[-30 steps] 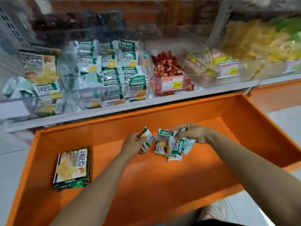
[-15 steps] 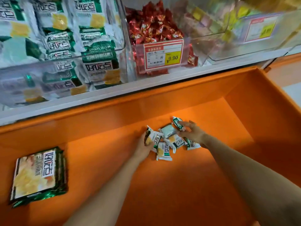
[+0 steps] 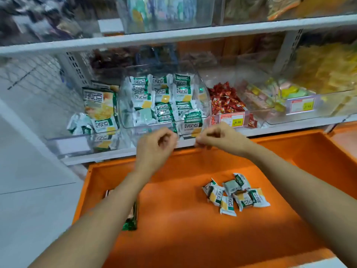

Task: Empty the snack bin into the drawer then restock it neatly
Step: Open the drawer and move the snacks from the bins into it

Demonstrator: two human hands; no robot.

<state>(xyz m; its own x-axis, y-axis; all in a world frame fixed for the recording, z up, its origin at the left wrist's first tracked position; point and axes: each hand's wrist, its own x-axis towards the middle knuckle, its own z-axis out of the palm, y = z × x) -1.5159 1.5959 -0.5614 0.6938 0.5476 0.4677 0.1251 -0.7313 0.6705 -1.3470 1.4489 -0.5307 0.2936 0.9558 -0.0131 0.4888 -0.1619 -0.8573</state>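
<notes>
A clear plastic snack bin (image 3: 204, 105) on the lower shelf holds several green-and-white snack packets (image 3: 164, 97). Below it the orange drawer (image 3: 173, 229) stands pulled out. A small heap of the same packets (image 3: 234, 194) lies on the drawer floor, right of centre. My left hand (image 3: 154, 149) and my right hand (image 3: 220, 138) are raised side by side just in front of the bin's front edge. Both have loosely curled fingers with nothing in them.
A big green snack bag (image 3: 130, 219) lies in the drawer under my left forearm, mostly hidden. Another big bag (image 3: 100, 107) stands left of the bin. Right of the bin are red candies (image 3: 226, 101) with a price tag, then bins of mixed and yellow snacks.
Both hands let go of the small packets, which now lie in a heap on the drawer floor, and rose to the front of the snack bin. The camera tilted up.
</notes>
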